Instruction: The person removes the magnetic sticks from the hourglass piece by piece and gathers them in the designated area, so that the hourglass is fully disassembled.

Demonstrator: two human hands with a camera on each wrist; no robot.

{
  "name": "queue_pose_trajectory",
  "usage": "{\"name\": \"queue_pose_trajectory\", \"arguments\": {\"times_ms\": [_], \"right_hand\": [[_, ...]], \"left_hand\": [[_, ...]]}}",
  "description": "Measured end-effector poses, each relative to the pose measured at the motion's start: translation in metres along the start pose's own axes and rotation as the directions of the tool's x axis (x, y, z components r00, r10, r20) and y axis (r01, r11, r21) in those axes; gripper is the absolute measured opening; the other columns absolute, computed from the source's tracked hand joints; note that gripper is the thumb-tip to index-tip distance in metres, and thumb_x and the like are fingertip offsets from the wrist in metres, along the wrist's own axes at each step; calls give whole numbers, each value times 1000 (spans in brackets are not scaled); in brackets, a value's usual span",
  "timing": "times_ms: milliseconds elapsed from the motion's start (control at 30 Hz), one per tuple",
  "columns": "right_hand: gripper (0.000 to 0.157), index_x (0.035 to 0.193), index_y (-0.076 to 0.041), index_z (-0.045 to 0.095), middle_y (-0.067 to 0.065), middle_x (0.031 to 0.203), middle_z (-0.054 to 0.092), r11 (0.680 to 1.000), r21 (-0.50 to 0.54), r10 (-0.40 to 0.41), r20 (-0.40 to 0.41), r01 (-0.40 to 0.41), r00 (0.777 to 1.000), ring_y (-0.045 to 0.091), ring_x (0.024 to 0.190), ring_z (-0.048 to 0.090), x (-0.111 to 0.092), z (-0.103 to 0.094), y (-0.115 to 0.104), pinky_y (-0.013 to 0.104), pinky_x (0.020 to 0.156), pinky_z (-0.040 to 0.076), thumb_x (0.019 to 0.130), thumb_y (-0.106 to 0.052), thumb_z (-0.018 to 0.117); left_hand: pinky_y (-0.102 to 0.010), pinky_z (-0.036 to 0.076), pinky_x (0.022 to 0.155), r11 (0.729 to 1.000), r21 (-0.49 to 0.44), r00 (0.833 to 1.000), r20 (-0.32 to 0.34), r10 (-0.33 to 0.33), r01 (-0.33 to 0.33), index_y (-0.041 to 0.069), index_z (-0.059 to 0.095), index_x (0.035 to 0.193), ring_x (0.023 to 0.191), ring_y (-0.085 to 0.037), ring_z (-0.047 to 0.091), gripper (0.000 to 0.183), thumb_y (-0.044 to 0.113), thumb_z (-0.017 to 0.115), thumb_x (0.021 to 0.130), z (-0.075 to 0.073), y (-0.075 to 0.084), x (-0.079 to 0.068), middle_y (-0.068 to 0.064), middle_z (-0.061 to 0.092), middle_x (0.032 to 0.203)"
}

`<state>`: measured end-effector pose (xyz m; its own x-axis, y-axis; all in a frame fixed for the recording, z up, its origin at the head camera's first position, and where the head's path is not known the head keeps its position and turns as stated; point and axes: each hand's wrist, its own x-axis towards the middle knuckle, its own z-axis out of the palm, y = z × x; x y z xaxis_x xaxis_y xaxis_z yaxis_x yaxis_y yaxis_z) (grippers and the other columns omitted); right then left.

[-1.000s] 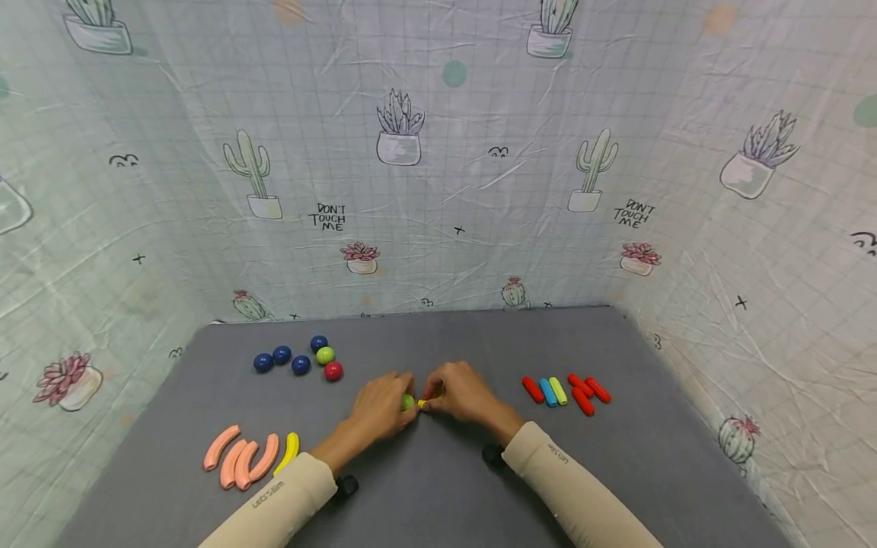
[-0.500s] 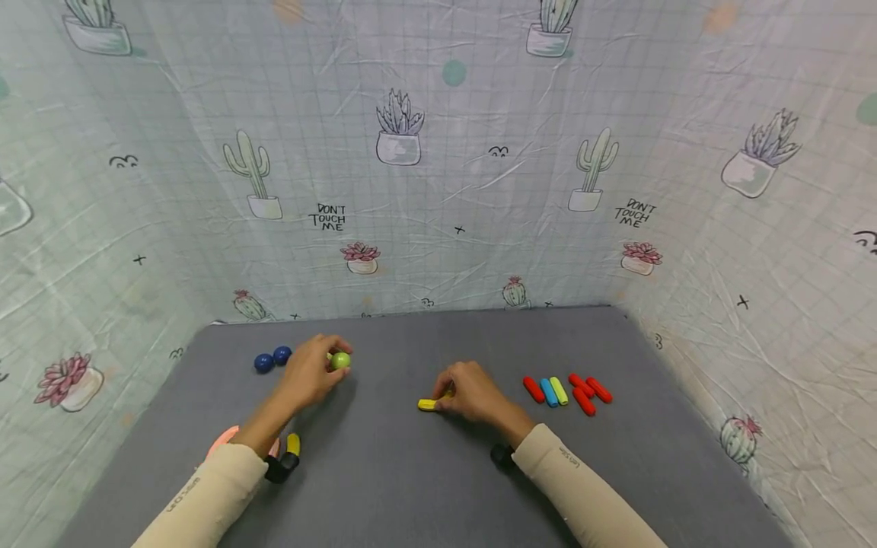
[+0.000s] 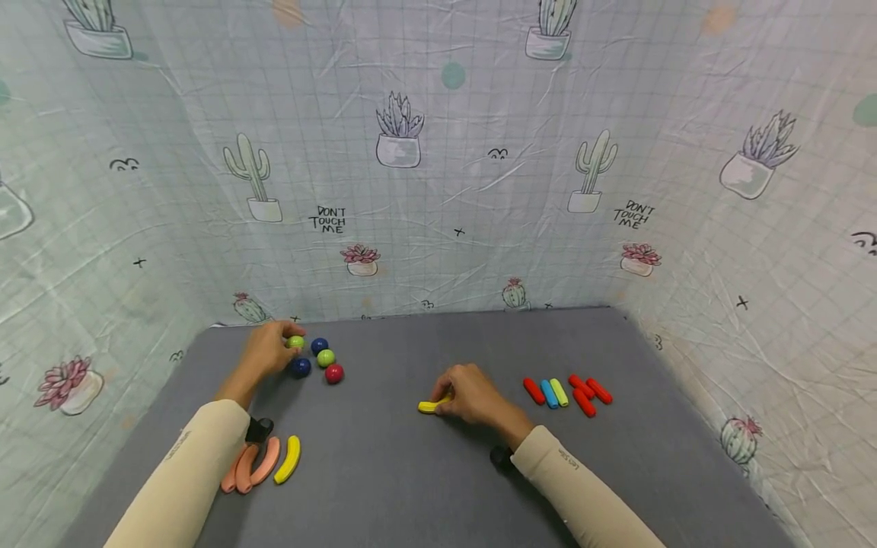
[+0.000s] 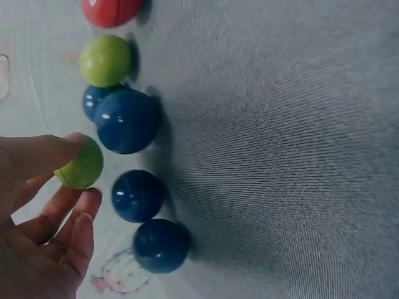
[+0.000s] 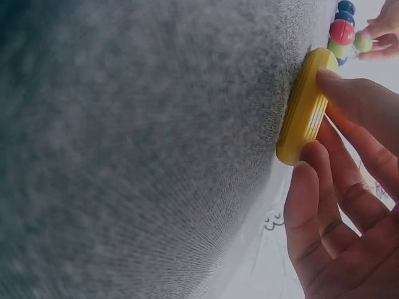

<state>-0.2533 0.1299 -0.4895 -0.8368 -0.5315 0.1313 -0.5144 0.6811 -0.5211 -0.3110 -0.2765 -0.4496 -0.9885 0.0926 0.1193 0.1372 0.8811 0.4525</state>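
At the back left my left hand [image 3: 263,354] pinches a light green ball [image 4: 87,167] between thumb and fingers. Several dark blue balls [image 4: 128,121] sit close beside that hand; in the head view it hides some of them. Another green ball [image 3: 326,358] and a red ball [image 3: 334,374] lie just to the right. Near the middle of the table, my right hand [image 3: 469,396] pinches a short, ribbed yellow stick, slightly curved [image 5: 307,109]. Its thumb is on one side of the stick, its fingertips on the other, and the stick lies right at the cloth.
Pink curved sticks [image 3: 267,461] and a yellow curved one [image 3: 288,460] lie at the front left, partly behind the left forearm. On the right are several red sticks [image 3: 585,403], a blue one [image 3: 549,393] and a light green one [image 3: 559,392]. A patterned cloth wall [image 3: 438,190] encloses the grey table.
My left hand has carried the green ball from beside my right hand to the back left, over the blue balls. The right hand has shifted slightly right, still gripping the yellow stick.
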Motion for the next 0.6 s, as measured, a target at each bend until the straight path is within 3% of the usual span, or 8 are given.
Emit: {"name": "queue_pose_trajectory", "arguments": {"times_ms": [267, 600], "right_hand": [[14, 93, -22, 85, -6, 96, 79, 1000, 10, 23, 15, -23, 1000, 7, 80, 69, 1, 1, -3, 23, 70, 54, 83, -16, 92], [20, 95, -23, 84, -11, 96, 79, 1000, -24, -2, 59, 3, 998, 5, 84, 68, 3, 7, -9, 23, 75, 55, 81, -14, 94]], "left_hand": [[-64, 48, 102, 997, 60, 997, 63, -46, 43, -2, 74, 122, 118, -50, 65, 30, 11, 75, 95, 9, -11, 10, -26, 74, 123], [-63, 49, 100, 996, 84, 997, 59, -40, 35, 0, 75, 120, 116, -47, 67, 29, 15, 78, 96, 17, -16, 11, -24, 77, 120]]}}
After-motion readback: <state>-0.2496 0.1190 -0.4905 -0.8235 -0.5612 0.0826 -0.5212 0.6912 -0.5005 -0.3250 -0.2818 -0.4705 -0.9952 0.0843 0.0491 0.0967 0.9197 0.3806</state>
